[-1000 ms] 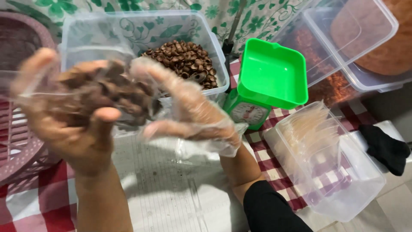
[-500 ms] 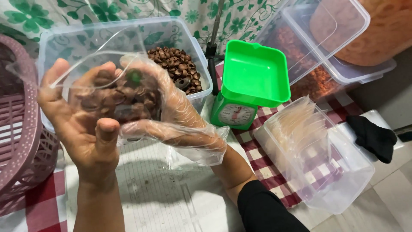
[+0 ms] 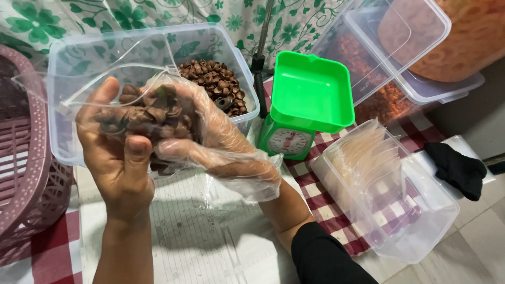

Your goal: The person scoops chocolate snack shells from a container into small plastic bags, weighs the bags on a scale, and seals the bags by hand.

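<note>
Left hand (image 3: 118, 163), bare, cups a clear bag (image 3: 134, 113) of brown snacks, thumb pressed on it. Gloved right hand (image 3: 210, 142) curls around the bag's right side, fingers pushed inside. Green scale (image 3: 307, 102) well right.

pink basket (image 3: 26, 173) cut off left; scale dial (image 3: 286, 141) unreadable

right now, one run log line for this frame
left hand: holds clear bag of brown snacks | right hand: plastic-gloved, on bag | behind: snack tub | right: green scale
</note>
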